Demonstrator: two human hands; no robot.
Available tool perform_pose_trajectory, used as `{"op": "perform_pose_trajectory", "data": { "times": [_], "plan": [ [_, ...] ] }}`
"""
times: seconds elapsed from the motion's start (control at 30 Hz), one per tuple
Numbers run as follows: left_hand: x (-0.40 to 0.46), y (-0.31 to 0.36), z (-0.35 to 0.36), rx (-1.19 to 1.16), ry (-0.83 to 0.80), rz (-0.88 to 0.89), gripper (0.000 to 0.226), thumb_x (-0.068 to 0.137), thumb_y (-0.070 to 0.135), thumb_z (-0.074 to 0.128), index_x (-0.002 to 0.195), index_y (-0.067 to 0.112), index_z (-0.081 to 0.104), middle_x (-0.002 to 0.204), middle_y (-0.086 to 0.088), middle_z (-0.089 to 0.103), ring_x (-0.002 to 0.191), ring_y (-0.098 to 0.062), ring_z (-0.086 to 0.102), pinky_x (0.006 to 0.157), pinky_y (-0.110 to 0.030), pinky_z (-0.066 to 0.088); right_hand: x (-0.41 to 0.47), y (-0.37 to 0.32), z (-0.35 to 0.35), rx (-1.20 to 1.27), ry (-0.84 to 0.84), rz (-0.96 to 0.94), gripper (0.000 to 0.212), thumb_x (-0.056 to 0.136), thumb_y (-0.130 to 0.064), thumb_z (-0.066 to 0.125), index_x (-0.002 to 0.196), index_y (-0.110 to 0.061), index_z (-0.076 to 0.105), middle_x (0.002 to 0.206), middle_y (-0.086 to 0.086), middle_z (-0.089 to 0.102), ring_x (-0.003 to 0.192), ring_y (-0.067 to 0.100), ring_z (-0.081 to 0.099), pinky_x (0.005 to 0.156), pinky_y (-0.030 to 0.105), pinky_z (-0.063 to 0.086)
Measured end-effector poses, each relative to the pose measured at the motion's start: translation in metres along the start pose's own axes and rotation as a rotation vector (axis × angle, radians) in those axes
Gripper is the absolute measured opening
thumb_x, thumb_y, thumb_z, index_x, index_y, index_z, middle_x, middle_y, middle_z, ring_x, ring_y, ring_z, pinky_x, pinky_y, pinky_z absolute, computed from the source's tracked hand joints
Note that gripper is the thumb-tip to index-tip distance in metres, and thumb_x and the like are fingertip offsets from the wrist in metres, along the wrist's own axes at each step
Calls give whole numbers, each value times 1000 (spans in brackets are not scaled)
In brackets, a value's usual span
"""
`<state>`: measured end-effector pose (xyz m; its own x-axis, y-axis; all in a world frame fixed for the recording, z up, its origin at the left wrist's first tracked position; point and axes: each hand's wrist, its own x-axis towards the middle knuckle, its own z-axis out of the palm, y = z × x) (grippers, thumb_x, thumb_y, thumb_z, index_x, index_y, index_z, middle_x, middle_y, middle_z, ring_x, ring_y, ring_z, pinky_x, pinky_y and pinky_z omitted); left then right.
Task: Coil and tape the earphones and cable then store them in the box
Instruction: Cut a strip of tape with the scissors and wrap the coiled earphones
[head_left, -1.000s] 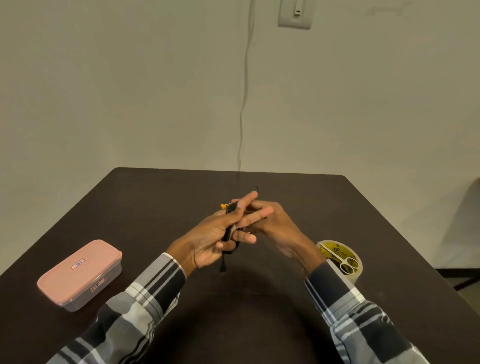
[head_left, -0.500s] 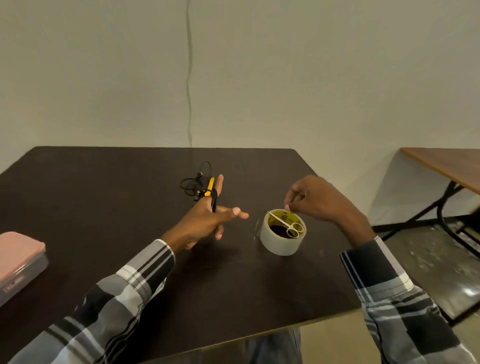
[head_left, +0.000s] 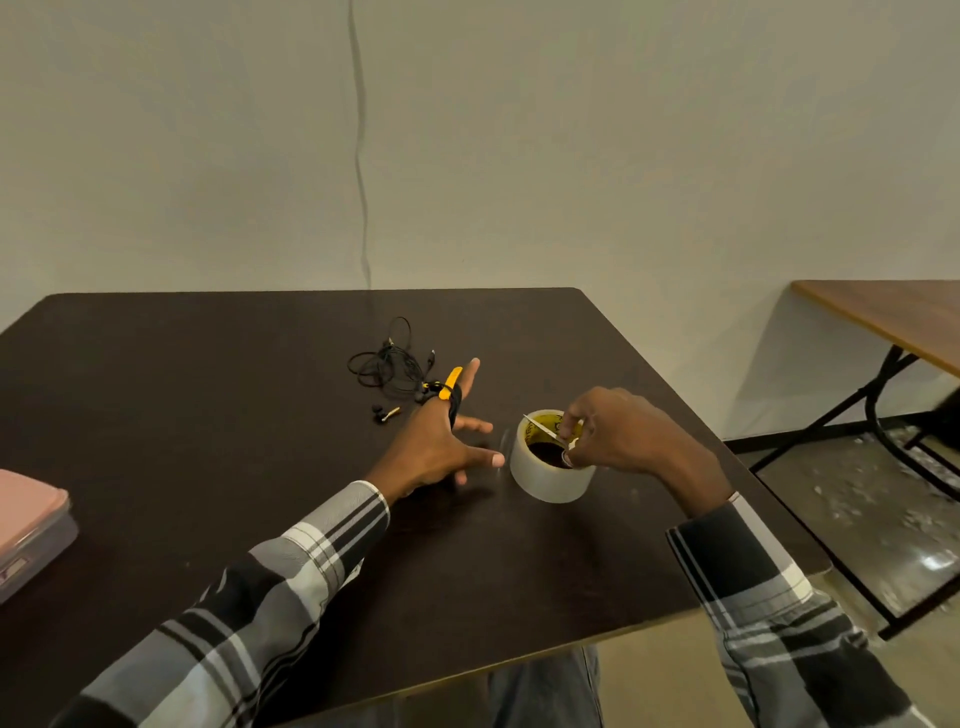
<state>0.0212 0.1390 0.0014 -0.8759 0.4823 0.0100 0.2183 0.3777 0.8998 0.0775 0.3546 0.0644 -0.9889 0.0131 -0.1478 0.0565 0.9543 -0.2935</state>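
Right hand (head_left: 618, 441) pinches scissors (head_left: 545, 432) on tape roll (head_left: 548, 475) near table edge (head_left: 675, 395); left hand (head_left: 441, 447) splayed, apparently cable-wrapped.

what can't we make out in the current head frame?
- Pink box: cut off by the left edge; latch side mostly out of view.
- Scissors on the tape roll: handles hidden by the right hand.
- Coiled cable on the left hand: number of turns too small to count.
- Earphones on the table: dark tangle on dark surface, layout unclear.
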Motion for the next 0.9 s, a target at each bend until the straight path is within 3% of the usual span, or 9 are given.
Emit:
{"op": "perform_pose_trajectory", "data": {
  "times": [0.1, 0.27, 0.33, 0.47, 0.57, 0.67, 0.77, 0.9],
  "plan": [
    [3, -1, 4, -9, 22, 5, 119, 74, 13, 85, 153, 49, 3, 123, -1, 68, 40, -8, 54, 49, -27, 55, 3, 0, 3, 25, 13, 13, 23, 81, -18, 81, 101, -23, 70, 112, -3, 62, 94, 17, 61, 77, 26, 53],
    [4, -5, 6, -29, 70, 36, 109, 80, 6, 79, 155, 43, 9, 94, -1, 75, 40, -8, 51, 47, -22, 48, -3, 0, -8, 275, 190, -8, 16, 76, -20, 86, 80, -23, 70, 76, -7, 70, 72, 12, 67, 64, 24, 48],
    [5, -6, 6, -34, 72, 33, 109, 80, 6, 79, 155, 43, 9, 95, -2, 74, 40, -8, 52, 48, -22, 49, -5, -3, -8, 323, 169, -28, 21, 73, -29, 88, 79, -23, 68, 69, -6, 70, 65, 8, 65, 61, 23, 46],
    [7, -9, 9, -28, 2, 16, 110, 74, 11, 85, 154, 43, 15, 118, 3, 69, 43, -14, 57, 54, -26, 53, -6, -7, 3, 240, 71, -35, 31, 67, -41, 90, 83, -24, 69, 67, -9, 69, 61, 3, 61, 62, 25, 45],
    [9, -11, 14, -30, -12, 8, 92, 75, 12, 84, 150, 30, 34, 124, 2, 67, 43, -15, 57, 53, -27, 53, -5, -10, 11, 164, 32, -41, 32, 68, -42, 88, 86, -27, 68, 73, -11, 66, 70, 6, 60, 62, 24, 42],
    [10, -11, 15, 11, 30, 21, 77, 79, 16, 81, 146, 24, 44, 118, 5, 69, 42, -13, 55, 51, -23, 50, -2, -12, 15, 128, 38, -29, 32, 67, -44, 88, 86, -29, 67, 80, -13, 65, 80, 11, 62, 64, 26, 45],
    [9, -11, 13, 14, 60, 19, 81, 79, 19, 82, 148, 26, 41, 119, 7, 69, 41, -12, 55, 49, -22, 48, -2, -16, 14, 105, 30, -30, 30, 68, -41, 87, 88, -26, 70, 81, -15, 62, 84, 14, 62, 68, 31, 50],
    [7, -8, 15, -11, 56, 10, 99, 78, 16, 83, 155, 31, 23, 119, 6, 71, 40, -12, 53, 48, -23, 48, -3, -20, 11, 138, 12, -47, 20, 74, -32, 86, 83, -25, 70, 76, -20, 55, 80, 10, 57, 60, 24, 39]
  ]
}}
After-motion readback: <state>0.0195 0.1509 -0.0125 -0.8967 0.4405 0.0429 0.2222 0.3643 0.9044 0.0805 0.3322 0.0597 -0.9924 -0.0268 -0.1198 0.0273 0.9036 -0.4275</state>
